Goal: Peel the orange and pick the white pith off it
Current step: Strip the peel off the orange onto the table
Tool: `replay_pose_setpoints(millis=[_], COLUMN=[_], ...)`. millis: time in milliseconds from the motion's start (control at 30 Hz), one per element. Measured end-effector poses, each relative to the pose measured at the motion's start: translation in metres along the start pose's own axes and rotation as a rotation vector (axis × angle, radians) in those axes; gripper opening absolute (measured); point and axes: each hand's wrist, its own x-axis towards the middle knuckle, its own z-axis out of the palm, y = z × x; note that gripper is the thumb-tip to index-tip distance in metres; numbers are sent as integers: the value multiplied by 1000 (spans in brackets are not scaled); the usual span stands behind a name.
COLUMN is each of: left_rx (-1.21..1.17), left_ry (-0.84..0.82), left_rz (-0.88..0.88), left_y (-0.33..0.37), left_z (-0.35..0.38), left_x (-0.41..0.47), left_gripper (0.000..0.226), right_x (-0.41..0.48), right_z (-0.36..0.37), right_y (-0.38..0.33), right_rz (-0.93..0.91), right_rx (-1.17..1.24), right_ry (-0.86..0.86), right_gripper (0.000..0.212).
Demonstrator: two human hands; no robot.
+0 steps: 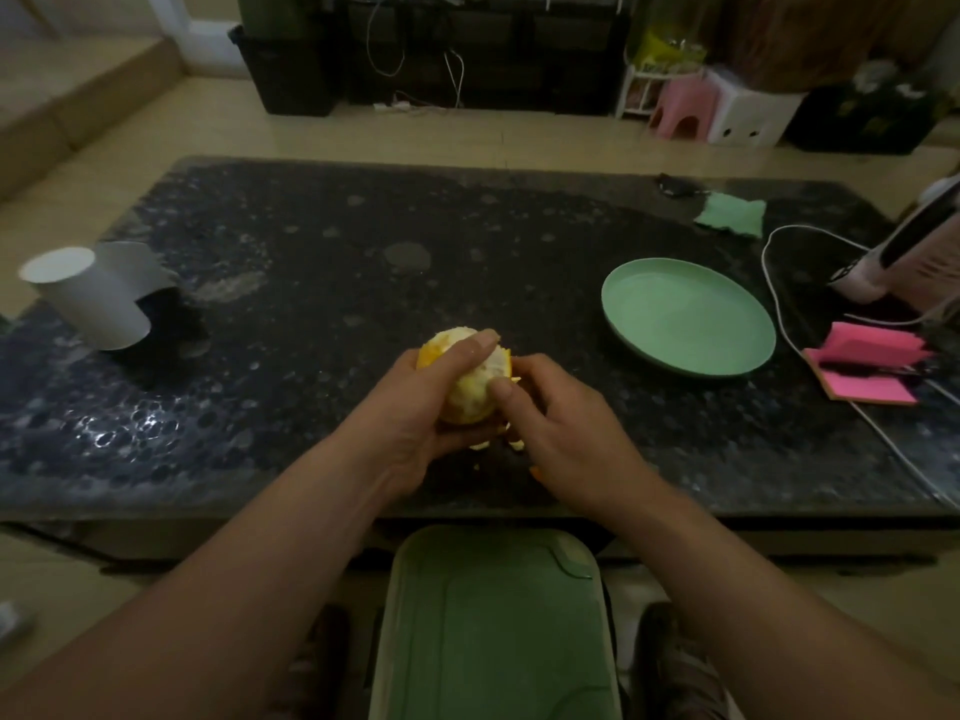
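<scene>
Well right of the orange (467,394), a green plate (688,319).

green plate (688,317), paper roll (85,298) (tipped over), pink notes (865,368), green cloth (732,216)

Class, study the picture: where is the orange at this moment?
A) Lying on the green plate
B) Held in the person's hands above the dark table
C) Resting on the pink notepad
B: the left hand grips the orange and the right hand pinches at it, above the table and well apart from the green plate.
</scene>
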Motion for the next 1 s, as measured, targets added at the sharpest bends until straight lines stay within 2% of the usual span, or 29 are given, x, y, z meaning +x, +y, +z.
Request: replay_pose_setpoints(millis=[133, 167, 300, 333, 500, 700, 767, 867, 1000], left_rx=[66, 72, 72, 84, 150, 120, 145, 219, 203], left_ry=[-5, -2, 23, 40, 136, 138, 146, 161, 162], left_rz=[-1, 3, 31, 39, 118, 123, 133, 185, 205], left_y=[3, 4, 3, 2, -2, 1, 1, -3, -3], left_z=[2, 1, 2, 3, 11, 9, 9, 9, 10], left_x=[-5, -6, -7, -8, -11, -10, -9, -11, -13], left_gripper=[52, 53, 84, 84, 56, 59, 59, 56, 52], right_x=[0, 0, 1, 1, 4, 1, 2, 4, 4], right_z=[4, 3, 3, 4, 8, 6, 5, 5, 6], right_y=[0, 0, -2, -2, -4, -8, -8, -7, -4], right_rz=[-50, -64, -100, -98, -38, 90, 114, 101, 74], right_rx=[-30, -42, -117, -133, -111, 151, 144, 95, 162], right_ry=[10, 12, 39, 47, 112, 35, -3, 30, 59], right_gripper=[28, 28, 28, 24, 15, 21, 20, 13, 12])
